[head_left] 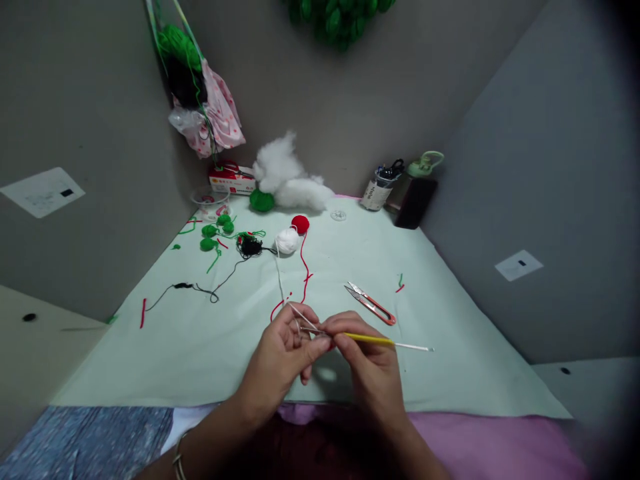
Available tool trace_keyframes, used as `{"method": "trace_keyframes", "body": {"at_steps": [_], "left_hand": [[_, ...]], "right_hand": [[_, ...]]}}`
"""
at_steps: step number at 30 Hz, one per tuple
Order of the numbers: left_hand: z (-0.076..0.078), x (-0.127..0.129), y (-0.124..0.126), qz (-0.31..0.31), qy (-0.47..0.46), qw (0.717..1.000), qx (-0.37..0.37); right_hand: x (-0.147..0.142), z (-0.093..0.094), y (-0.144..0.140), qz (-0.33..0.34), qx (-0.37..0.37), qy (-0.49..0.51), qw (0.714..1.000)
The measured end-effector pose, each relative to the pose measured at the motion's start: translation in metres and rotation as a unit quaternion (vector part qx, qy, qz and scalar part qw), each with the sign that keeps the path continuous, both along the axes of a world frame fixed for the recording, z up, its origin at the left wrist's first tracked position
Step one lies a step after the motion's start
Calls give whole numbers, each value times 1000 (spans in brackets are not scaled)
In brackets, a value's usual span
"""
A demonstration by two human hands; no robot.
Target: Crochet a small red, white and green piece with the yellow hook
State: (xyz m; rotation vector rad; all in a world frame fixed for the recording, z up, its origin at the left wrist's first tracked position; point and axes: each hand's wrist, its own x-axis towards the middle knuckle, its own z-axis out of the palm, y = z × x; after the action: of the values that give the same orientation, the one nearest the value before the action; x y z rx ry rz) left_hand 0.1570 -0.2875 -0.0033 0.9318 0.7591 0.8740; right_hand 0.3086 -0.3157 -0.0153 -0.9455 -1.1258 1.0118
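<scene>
Over one pale green table (440, 373), two hands, left hand (280, 353) fingers pinching white yarn (279, 273), right hand (370, 367) pinching one crochet hook (380, 341) (yellow grip), one snips (371, 303)

A pale mint-green cloth (440, 347) is covering the table and carrying everything. Orange-handled thread snips (371, 303) are lying right of centre, near two short red and green yarn scraps (400, 283). A small red yarn ball (300, 224) and a white yarn ball (287, 241) are sitting side by side, trailing strands toward the near edge. A black yarn tangle (250, 247) is resting beside several green crocheted pieces (215, 233). White stuffing fluff (290, 177) is heaped at the back; a small clear disc (339, 215), possibly a lid, is lying nearby.
</scene>
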Motion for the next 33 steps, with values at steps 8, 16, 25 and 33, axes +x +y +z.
{"method": "trace_keyframes", "body": {"at_steps": [8,16,25,33], "left_hand": [[30,-61,42,-275,188,927,171],[19,-94,137,-39,396,859,322],[-23,-23,189,17,433,795,424],[-24,-52,246,90,484,789,367]], "right_hand": [[47,-3,-10,155,-97,317,931],[65,-18,-24,217,-68,324,919],[53,-18,-14,233,-79,308,919],[58,-31,-13,223,-125,296,920]]}}
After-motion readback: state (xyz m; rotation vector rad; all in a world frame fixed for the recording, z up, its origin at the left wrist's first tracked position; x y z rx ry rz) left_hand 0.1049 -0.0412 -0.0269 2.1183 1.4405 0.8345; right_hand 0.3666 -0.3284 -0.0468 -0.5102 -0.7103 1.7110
